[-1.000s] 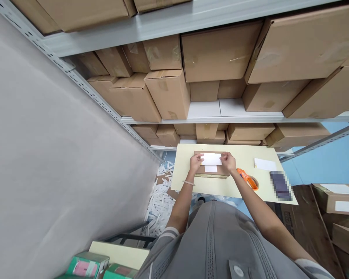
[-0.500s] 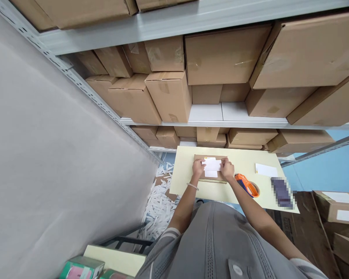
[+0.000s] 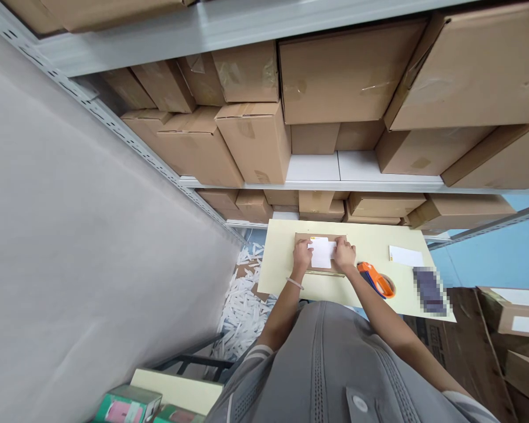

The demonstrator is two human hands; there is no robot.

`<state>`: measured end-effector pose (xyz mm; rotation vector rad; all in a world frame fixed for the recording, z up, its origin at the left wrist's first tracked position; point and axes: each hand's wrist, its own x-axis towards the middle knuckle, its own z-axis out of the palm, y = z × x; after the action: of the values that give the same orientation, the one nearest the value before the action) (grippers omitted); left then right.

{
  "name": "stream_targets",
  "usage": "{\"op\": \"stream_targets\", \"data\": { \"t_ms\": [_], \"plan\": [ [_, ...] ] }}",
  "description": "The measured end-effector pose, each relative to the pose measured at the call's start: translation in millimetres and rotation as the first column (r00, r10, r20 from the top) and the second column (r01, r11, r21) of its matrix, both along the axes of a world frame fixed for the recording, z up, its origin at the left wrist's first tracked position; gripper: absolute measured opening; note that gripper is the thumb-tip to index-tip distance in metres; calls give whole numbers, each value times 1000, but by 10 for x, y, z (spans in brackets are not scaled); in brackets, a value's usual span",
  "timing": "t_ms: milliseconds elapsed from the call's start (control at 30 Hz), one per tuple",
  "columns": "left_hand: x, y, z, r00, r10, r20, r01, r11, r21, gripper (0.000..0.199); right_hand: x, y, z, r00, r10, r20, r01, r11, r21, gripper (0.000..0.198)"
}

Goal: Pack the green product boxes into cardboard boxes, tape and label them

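Observation:
A small cardboard box (image 3: 326, 272) lies flat on the pale yellow tabletop, with a white label (image 3: 321, 254) over its upper face. My left hand (image 3: 302, 255) pinches the label's left edge. At the other side, my right hand (image 3: 345, 254) has its fingers closed on a narrow white piece of paper (image 3: 332, 249) that juts out from the label's right side. Whether that piece is joined to the label, I cannot tell. An orange tape dispenser (image 3: 374, 281) with a roll of tape lies just right of my right hand.
On the tabletop (image 3: 286, 235), another white label (image 3: 405, 256) and a pixelated dark object (image 3: 429, 291) lie to the right. Shelves of cardboard boxes (image 3: 251, 141) rise behind. White paper strips (image 3: 242, 317) litter the floor at left, beside the wall (image 3: 92, 235). Boxes (image 3: 511, 311) are stacked at right.
The white paper between my hands has shifted: a strip lay crosswise over it before, and now a fuller rectangle shows with a short piece at right. Both hands stay at the box.

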<state>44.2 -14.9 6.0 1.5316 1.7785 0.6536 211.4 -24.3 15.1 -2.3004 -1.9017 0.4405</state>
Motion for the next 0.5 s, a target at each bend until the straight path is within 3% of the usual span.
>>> {"op": "stream_targets", "data": {
  "t_ms": [300, 500],
  "plan": [
    [103, -112, 143, 980, -88, -181, 90, 996, 2, 29, -38, -23, 44, 994, 11, 113, -11, 1000, 3, 35],
    [68, -263, 236, 904, -110, -413, 160, 983, 90, 32, 155, -172, 22, 994, -35, 101, 27, 997, 78, 39]
  ]
}}
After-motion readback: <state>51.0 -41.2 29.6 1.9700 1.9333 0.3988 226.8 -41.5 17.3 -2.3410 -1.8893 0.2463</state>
